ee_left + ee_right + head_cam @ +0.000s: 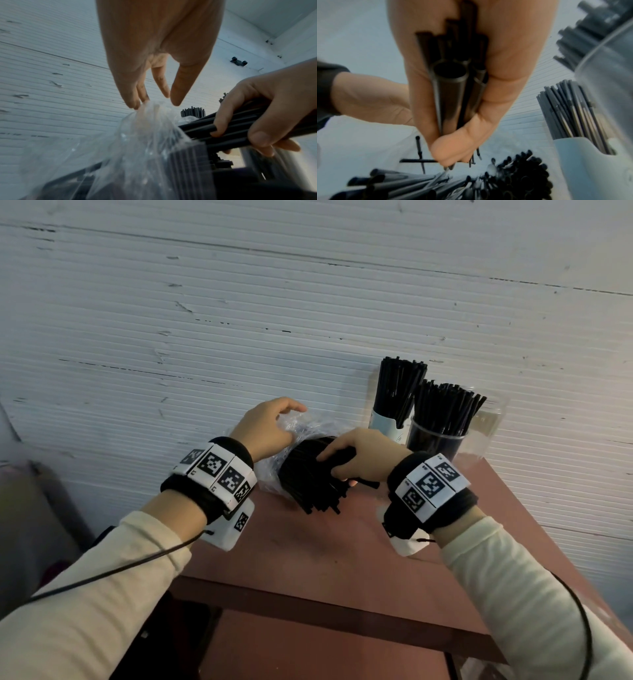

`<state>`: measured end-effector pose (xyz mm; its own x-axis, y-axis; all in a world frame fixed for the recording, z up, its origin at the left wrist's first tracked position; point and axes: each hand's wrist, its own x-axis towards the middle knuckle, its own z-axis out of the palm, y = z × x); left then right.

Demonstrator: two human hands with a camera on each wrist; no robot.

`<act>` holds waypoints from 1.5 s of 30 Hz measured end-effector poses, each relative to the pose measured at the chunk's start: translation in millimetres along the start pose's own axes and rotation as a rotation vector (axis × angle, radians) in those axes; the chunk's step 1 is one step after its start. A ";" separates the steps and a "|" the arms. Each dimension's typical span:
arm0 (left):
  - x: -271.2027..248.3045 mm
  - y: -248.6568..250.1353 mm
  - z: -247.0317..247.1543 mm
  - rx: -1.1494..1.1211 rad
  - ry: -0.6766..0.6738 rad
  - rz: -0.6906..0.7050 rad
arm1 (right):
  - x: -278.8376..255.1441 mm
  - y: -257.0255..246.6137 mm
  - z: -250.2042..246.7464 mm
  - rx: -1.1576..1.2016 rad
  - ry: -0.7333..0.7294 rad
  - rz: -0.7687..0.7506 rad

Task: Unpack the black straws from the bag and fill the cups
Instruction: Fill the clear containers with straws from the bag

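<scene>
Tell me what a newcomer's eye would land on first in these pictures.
First, the right hand gripping a fistful of black straws over the middle of the brown table, at the clear bag that the left hand touches with its fingertips. Next, a clear cup and a white cup at the table's far right corner, both bristling with straws.

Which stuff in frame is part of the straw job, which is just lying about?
Job: plastic bag, left hand touching it; black straws gripped by right hand; clear cup; pale cup, both holding straws.
Lying about: reddish table; black wall fitting.
</scene>
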<state>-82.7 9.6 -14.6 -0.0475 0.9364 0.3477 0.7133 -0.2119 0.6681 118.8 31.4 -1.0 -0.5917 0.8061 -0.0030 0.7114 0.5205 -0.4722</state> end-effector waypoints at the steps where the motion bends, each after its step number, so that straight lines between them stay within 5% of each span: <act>1: -3.3 4.8 -0.8 0.009 0.039 0.036 | -6.4 2.2 -4.1 0.002 -0.007 -0.006; 4: -12.7 27.0 -0.7 0.061 0.009 0.219 | -27.7 9.2 -18.9 0.015 -0.032 -0.015; 10: -10.7 66.4 41.4 0.319 -0.399 0.418 | -66.8 9.8 -45.8 -0.058 -0.084 -0.042; 16: -6.4 89.4 69.3 0.342 -0.244 0.429 | -97.4 15.9 -63.7 -0.097 0.032 -0.101; 20: -5.9 103.5 72.2 0.185 -0.219 0.313 | -117.4 18.6 -86.0 -0.146 0.208 -0.181; 24: -5.9 112.1 85.9 -0.138 -0.162 0.247 | -122.8 11.3 -103.6 -0.038 0.555 -0.280; 28: -14.6 125.2 102.7 -0.476 -0.250 0.199 | -101.5 2.5 -97.7 -0.018 0.826 -0.443; 30: -16.4 125.5 109.8 -0.572 -0.338 0.146 | -89.1 4.5 -87.6 -0.058 0.814 -0.417; 35: -18.5 114.6 120.1 -0.637 -0.391 0.043 | -68.2 29.8 -54.7 -0.230 0.487 -0.244; 40: -17.4 113.5 118.7 -0.700 -0.420 0.060 | -67.9 34.2 -53.4 -0.102 0.659 -0.319; 45: -16.0 102.4 124.5 -0.566 -0.526 -0.026 | -66.5 39.2 -44.2 -0.113 0.612 -0.259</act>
<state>78.2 7.8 -33.7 0.3804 0.9227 0.0635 0.2436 -0.1662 0.9555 202.8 10.6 19.7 -0.4505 0.6484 0.6138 0.6308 0.7176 -0.2951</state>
